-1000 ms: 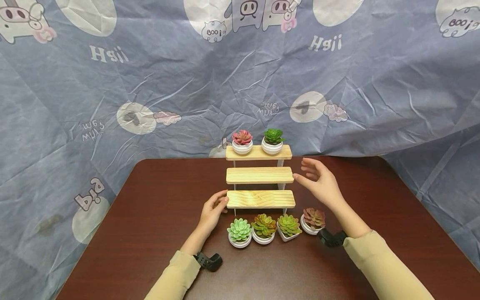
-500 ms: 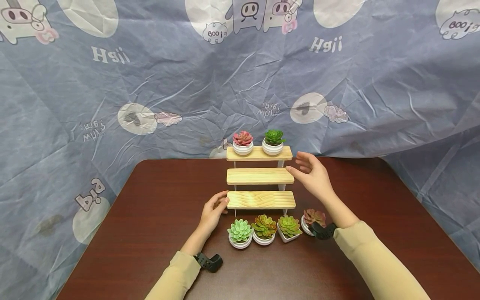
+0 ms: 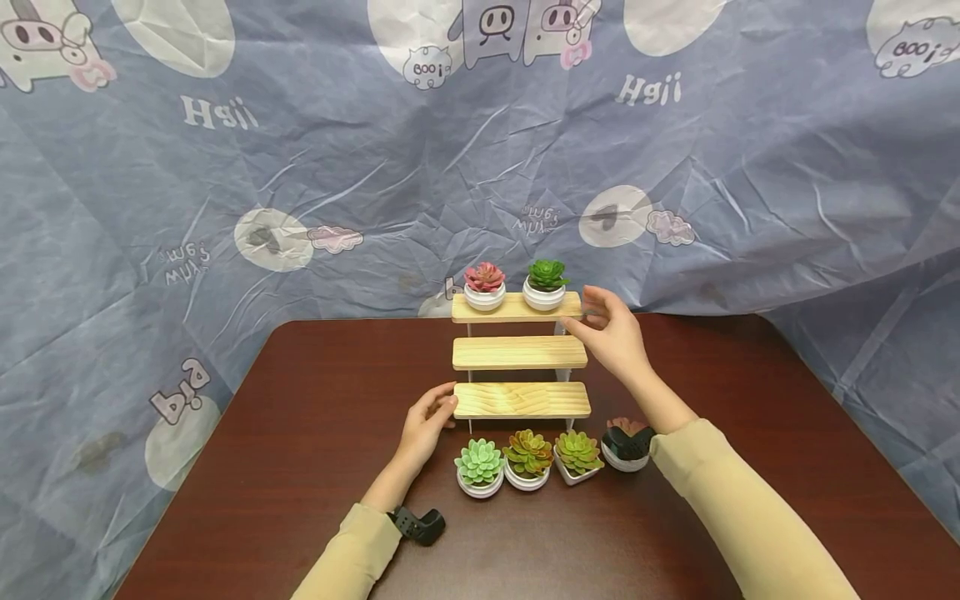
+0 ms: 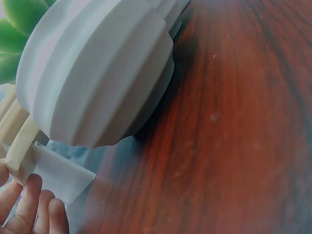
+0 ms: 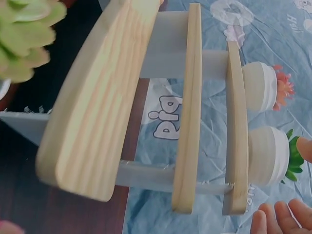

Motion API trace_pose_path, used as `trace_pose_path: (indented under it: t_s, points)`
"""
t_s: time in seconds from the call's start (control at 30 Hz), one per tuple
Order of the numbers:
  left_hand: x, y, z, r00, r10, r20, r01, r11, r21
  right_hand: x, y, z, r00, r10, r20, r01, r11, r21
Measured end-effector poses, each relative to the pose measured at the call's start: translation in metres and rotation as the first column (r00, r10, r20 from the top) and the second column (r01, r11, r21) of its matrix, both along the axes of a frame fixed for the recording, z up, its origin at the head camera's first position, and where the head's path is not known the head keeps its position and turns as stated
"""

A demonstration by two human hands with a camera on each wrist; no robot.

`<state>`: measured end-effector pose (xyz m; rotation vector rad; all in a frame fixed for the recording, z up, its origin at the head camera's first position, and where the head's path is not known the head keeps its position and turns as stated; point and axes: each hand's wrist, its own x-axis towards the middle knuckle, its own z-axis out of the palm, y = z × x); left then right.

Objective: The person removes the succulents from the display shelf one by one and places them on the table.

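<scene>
A three-tier wooden stand [image 3: 520, 401] with clear side supports stands on the table. At the left end of its lowest shelf, my left hand [image 3: 422, 427] pinches the board between thumb and fingers [image 4: 32, 195]. My right hand [image 3: 617, 340] hovers by the right end of the top shelf, holding nothing. Its thumb and fingers are spread apart, near a dark green succulent [image 3: 546, 285] in a round white pot. Beside that pot on the top shelf sits a pink succulent [image 3: 485, 286], also potted in white. The middle and lowest shelves carry no pots.
In front of the stand are a pale green succulent [image 3: 480, 468], a reddish-green one [image 3: 528, 459], a green one [image 3: 577, 457] in an angular pot, and a reddish one, its white pot [image 3: 625, 457] partly behind my right wrist camera. Blue printed cloth [image 3: 375, 167] hangs behind the table [image 3: 337, 383].
My right hand has moved left and farther back, from beside the middle shelf to the top shelf's right end. My left hand has kept its place, and the pots have not moved.
</scene>
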<state>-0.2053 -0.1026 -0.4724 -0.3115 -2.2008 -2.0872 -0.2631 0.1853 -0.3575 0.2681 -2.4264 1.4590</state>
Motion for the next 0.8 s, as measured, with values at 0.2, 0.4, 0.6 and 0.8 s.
trace_pose_path:
  t_s: [0.2, 0.4, 0.6, 0.8]
  points:
    - [0.0, 0.0, 0.0, 1.0, -0.002, 0.007, 0.002, 1.0, 0.005, -0.005, -0.011, 0.004, 1.0, 0.009, 0.018, -0.009, 1.0, -0.011]
    - [0.0, -0.001, 0.0, 1.0, 0.003, -0.001, -0.003, 1.0, -0.001, -0.012, -0.02, 0.009, 0.996, 0.003, 0.086, -0.002, 1.0, -0.022]
    - [-0.001, -0.001, -0.001, 1.0, 0.003, 0.007, -0.003, 1.0, 0.004, -0.018, -0.029, 0.012, 0.993, -0.012, 0.119, 0.017, 0.999, -0.042]
    - [-0.001, 0.0, -0.002, 1.0, 0.0, 0.008, 0.0, 1.0, 0.007, -0.023, -0.034, 0.012, 0.991, -0.024, 0.128, 0.031, 0.998, -0.059]
